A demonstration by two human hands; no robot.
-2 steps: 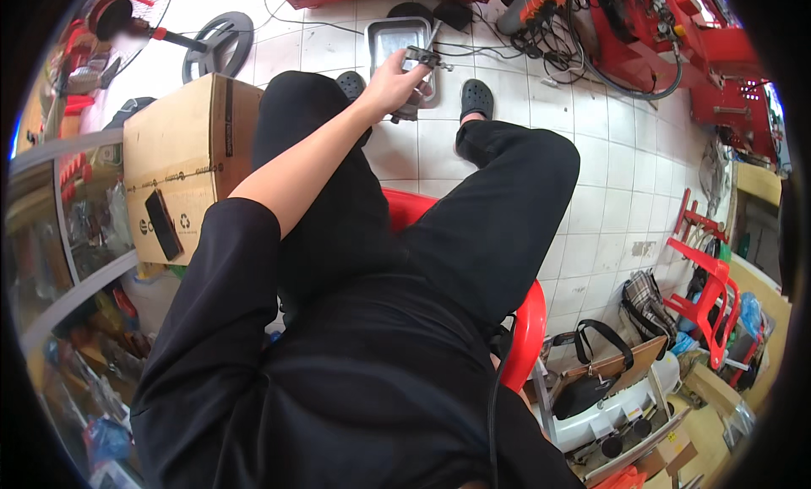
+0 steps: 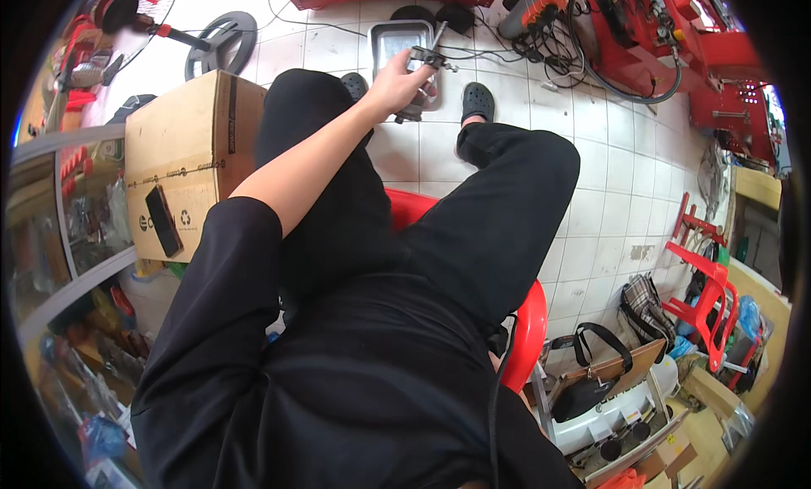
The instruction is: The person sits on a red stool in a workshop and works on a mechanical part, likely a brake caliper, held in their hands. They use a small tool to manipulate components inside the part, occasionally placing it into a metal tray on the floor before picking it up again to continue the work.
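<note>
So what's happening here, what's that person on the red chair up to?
A person in black clothes sits on a red plastic chair and stretches the left hand out in front, gripping a small metal part. The hand is held above a shallow metal tray on the tiled floor between the feet. The right hand is not in view. To the person's left stands a cardboard box with a dark phone lying on it.

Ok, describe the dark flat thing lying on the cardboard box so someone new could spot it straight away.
Start at the big cardboard box on the person's left, beside the knee. On its top, near the closer edge, lies a slim black rectangular slab, like a phone. It is the only loose object on the box; everything else there is printed marks.
</note>
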